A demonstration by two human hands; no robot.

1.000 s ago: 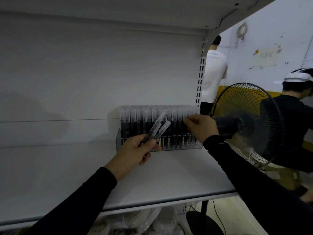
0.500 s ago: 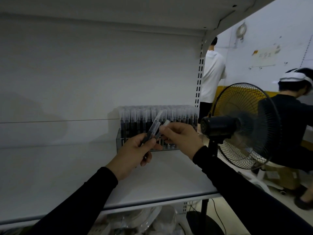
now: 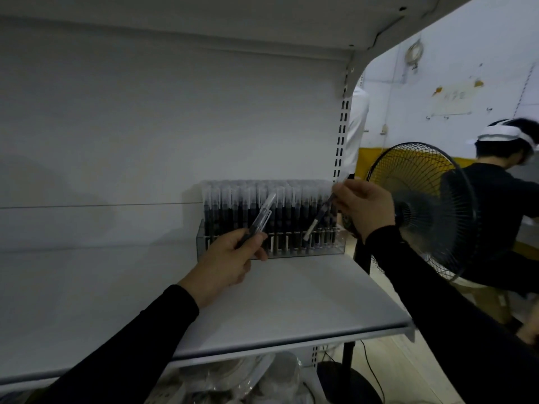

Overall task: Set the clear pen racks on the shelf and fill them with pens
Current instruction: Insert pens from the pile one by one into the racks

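A clear pen rack (image 3: 338, 248) stands at the back right of the white shelf (image 3: 291, 310), packed with several upright dark pens with clear caps (image 3: 239, 199). My left hand (image 3: 224, 263) is in front of the rack's left half and grips one pen (image 3: 262, 217), cap pointing up and right. My right hand (image 3: 364, 205) is over the rack's right end and holds another pen (image 3: 319, 217) tilted, its light tip pointing down toward the rack's front right slots.
A standing fan (image 3: 420, 211) sits just right of the shelf end. A person in a dark top and white cap (image 3: 501, 176) is behind it, another in white (image 3: 357, 126) farther back. Bagged items (image 3: 233, 380) lie under the shelf.
My right hand took one pen from the pair in my left hand and carried it right, over the rack's right end. My left hand now holds one pen.
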